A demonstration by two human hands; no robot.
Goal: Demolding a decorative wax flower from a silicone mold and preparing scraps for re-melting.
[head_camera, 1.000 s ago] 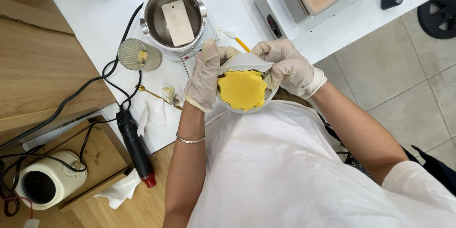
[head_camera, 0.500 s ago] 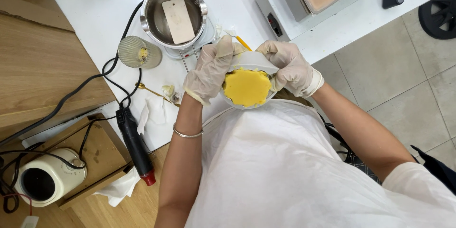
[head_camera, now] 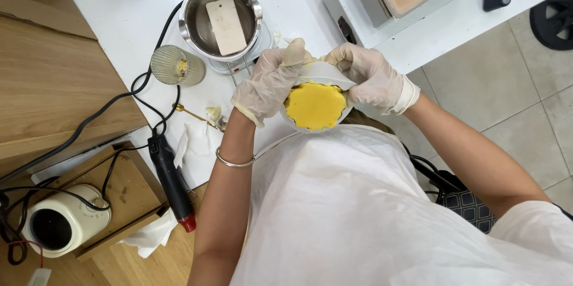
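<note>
Landmark: white mould [head_camera: 325,77] filled with solid yellow wax [head_camera: 314,105], held over the counter [head_camera: 128,20] edge, just above the white apron.
Left hand [head_camera: 268,83]: gloved, fingers curled around the mould's left rim, gripping it.
Right hand [head_camera: 370,77]: gloved, closed on the mould's right rim, thumb pressing the wall.
Doing it well: my judgement is that flexing the soft wall evenly all round, with no single hard pinch, would free the yellow block without cracking it.
Left of the mould: gold spoon [head_camera: 194,114], crumpled tissue, black heat tool [head_camera: 173,181].
Beyond the mould: steel pot [head_camera: 221,17] holding a pale slab; ribbed glass [head_camera: 176,65] to its left.
Hard to tell: the mould's underside and fingertips behind it are hidden; the white heater block at the right is cut off.
</note>
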